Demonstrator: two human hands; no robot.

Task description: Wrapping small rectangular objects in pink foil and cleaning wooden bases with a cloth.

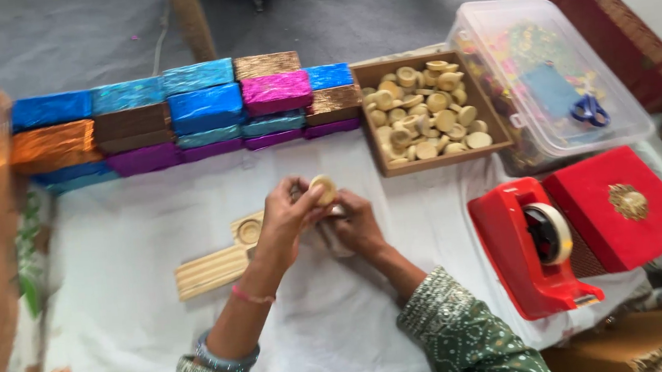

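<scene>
Hands meet over the white cloth (398, 228), just in front of the wooden tray (500, 144) of round wooden discs (424, 110). The left hand (284, 218) pinches one small round disc (322, 188) between thumb and fingertips, fingers curled tight around it. The right hand (358, 223) touches the left, fingers bent over something pale; what it grips cannot be told. A grooved wooden block (214, 266) lies left of the tray, beside the left wrist. Foil-wrapped boxes (181, 115) are stacked just left of the tray. A red tape dispenser (532, 248) and a red box (624, 204) sit in front of the tray, to its right.
</scene>
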